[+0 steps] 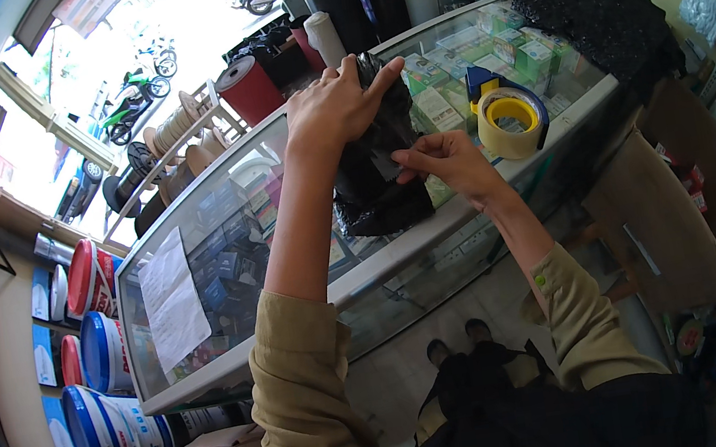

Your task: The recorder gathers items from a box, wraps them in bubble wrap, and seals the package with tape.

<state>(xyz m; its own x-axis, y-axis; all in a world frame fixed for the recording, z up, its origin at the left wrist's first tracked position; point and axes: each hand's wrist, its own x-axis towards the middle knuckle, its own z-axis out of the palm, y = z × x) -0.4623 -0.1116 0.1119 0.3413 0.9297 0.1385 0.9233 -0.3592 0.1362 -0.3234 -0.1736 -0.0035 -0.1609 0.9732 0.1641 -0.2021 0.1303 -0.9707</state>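
A package wrapped in black plastic stands on the glass display counter in front of me. My left hand grips its upper end, fingers bent over the far side and thumb stretched to the right. Lower down, my right hand pinches a short strip of clear tape between thumb and forefinger, against the package's side. Just right of that hand, a tape dispenser in blue and yellow, with a roll of tape on it, sits on the counter.
Under the glass counter top lie many small boxes. A paper sheet lies at left; crumpled black plastic covers the right end. Rolls of material stand behind. An open cardboard box is at right; paint buckets are stacked left.
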